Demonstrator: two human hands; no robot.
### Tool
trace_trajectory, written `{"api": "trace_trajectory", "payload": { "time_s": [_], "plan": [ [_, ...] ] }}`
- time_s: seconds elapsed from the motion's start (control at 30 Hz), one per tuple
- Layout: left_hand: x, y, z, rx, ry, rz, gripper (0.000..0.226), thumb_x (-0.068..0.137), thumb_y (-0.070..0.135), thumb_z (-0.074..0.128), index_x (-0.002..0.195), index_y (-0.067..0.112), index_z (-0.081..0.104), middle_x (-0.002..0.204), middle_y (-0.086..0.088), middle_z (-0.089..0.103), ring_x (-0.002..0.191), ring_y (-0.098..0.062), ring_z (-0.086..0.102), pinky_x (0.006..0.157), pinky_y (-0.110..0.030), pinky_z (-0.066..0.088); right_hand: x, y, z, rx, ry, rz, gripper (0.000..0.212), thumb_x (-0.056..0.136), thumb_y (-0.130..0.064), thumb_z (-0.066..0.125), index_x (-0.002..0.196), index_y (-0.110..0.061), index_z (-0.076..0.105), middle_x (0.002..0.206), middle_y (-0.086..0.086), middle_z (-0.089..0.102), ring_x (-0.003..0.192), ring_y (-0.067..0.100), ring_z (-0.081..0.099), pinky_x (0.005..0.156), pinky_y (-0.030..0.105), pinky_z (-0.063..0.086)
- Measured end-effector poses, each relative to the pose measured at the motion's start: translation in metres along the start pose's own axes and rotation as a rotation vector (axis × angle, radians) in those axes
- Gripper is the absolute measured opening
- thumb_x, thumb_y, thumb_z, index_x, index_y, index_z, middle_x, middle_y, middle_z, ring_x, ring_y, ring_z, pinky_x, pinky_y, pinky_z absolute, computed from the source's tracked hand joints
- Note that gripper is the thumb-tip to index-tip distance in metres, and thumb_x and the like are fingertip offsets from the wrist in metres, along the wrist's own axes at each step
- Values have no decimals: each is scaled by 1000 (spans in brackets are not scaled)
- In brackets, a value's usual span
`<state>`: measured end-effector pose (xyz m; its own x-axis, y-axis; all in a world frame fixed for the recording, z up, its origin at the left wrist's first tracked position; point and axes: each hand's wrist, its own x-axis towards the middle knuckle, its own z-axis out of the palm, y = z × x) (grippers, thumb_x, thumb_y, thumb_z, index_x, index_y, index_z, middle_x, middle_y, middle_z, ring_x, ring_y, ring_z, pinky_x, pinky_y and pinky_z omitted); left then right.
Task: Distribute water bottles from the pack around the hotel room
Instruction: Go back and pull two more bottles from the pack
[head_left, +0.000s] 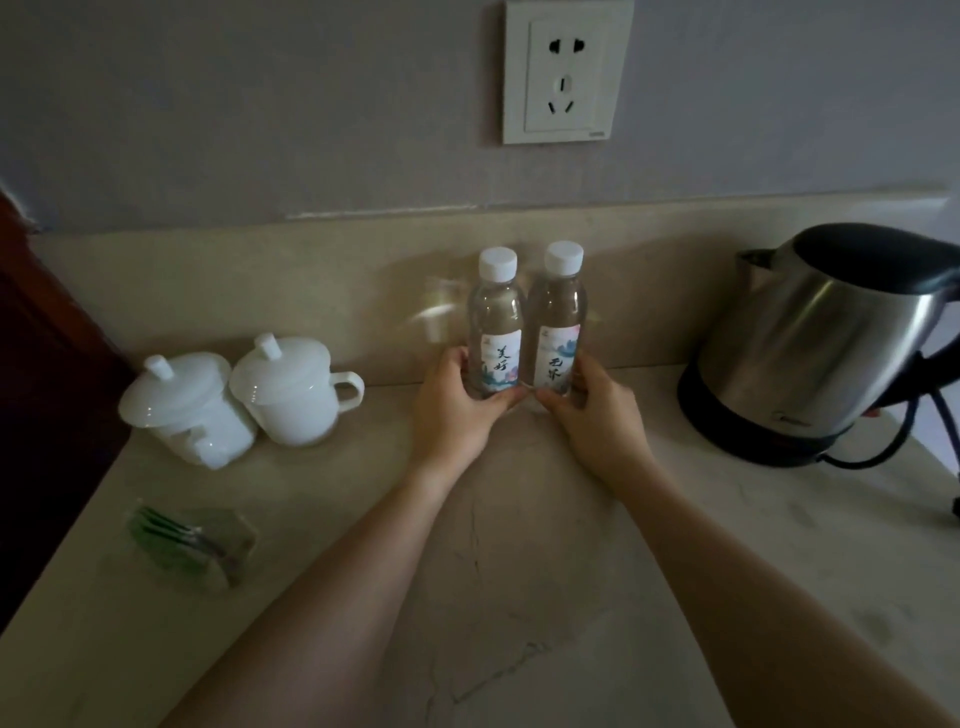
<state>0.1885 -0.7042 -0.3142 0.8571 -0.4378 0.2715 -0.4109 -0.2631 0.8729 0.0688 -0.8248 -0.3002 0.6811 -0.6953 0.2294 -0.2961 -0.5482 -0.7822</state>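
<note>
Your left hand (449, 410) and right hand (597, 415) each wrap fingers around a clear, white-capped bottle: left bottle (496, 322), right bottle (558, 317), upright, touching, on the veined stone worktop (519, 597).

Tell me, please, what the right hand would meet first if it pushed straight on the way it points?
The right hand already grips the right water bottle; just beyond that is probably the beige backsplash.

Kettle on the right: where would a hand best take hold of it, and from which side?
By the black handle on the kettle, coming from the right. The spout points left and the steel body is broad and smooth, so the handle looks like the only graspable part. The cord trails at its base.
</note>
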Motion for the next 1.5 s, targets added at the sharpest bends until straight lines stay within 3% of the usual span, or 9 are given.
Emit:
{"api": "trace_trajectory", "payload": {
  "time_s": [0.23, 0.33, 0.47, 0.6, 0.7, 0.83, 0.93, 1.17, 1.5],
  "plan": [
    [-8, 13, -1, 54, 9, -88, 79, 51, 59, 85, 113, 18, 58, 108, 5, 69, 97, -10, 67, 84, -32, 56, -2, -6, -8, 128, -105, 15, 54, 79, -33, 79, 125, -22, 54, 102, -17, 60, 94, 4, 58, 76, 22, 42],
    [-23, 35, -15, 115, 99, -86, 85, 63, 48, 86, 130, 11, 49, 121, 7, 51, 111, -9, 52, 92, -22, 41, -9, -14, -23, 244, -56, 30, 68, 74, -33, 83, 131, -18, 50, 114, -11, 54, 109, 10, 57, 76, 17, 41],
    [-52, 83, -57, 131, 228, 54, 43, 73, 35, 81, 108, 19, 61, 102, 6, 63, 90, -11, 60, 82, -26, 50, -20, -53, -57, 238, 26, -82, 83, 77, -36, 79, 145, -15, 36, 136, 1, 45, 126, 17, 47, 103, 37, 44],
    [-87, 132, -123, 166, 371, 180, 11, 78, 23, 75, 84, 20, 66, 80, 8, 67, 74, -8, 59, 70, -22, 47, -40, -133, -78, 370, 54, -281, 48, 80, -30, 75, 123, -18, 56, 108, -7, 61, 103, 9, 57, 92, 30, 46],
    [-124, 153, -182, 254, 484, 233, 4, 79, 16, 72, 81, 16, 69, 74, 9, 66, 70, -9, 57, 68, -21, 46, -71, -201, -67, 485, -41, -436, 27, 81, -26, 74, 104, -22, 61, 85, -12, 64, 79, -4, 57, 75, 17, 45],
    [-187, 160, -280, 425, 699, 247, 5, 77, 13, 73, 79, 16, 70, 63, 14, 58, 58, -6, 53, 59, -15, 42, -135, -290, -26, 633, -275, -612, 13, 82, -21, 74, 88, -22, 63, 68, -9, 61, 62, 2, 55, 59, 13, 43],
    [-247, 155, -359, 533, 875, 200, 6, 79, 13, 74, 80, 17, 70, 66, 15, 60, 61, -9, 56, 59, -10, 40, -197, -350, 19, 712, -471, -741, 10, 82, -23, 73, 85, -18, 66, 63, -8, 60, 59, 7, 57, 60, 25, 48],
    [-403, 116, -517, 646, 1226, -55, 7, 81, 14, 73, 80, 19, 68, 66, 3, 63, 62, -10, 57, 57, -17, 44, -348, -459, 119, 801, -860, -926, 16, 86, -20, 72, 100, -21, 63, 68, -2, 62, 64, 7, 60, 65, 16, 49],
    [-496, 72, -690, 682, 1345, -186, 7, 82, 20, 73, 83, 24, 67, 73, 9, 64, 67, -7, 59, 62, -18, 46, -471, -589, 237, 869, -984, -1043, 14, 86, -20, 71, 97, -23, 62, 73, -5, 63, 65, 5, 59, 59, 11, 46]
  ]
}}
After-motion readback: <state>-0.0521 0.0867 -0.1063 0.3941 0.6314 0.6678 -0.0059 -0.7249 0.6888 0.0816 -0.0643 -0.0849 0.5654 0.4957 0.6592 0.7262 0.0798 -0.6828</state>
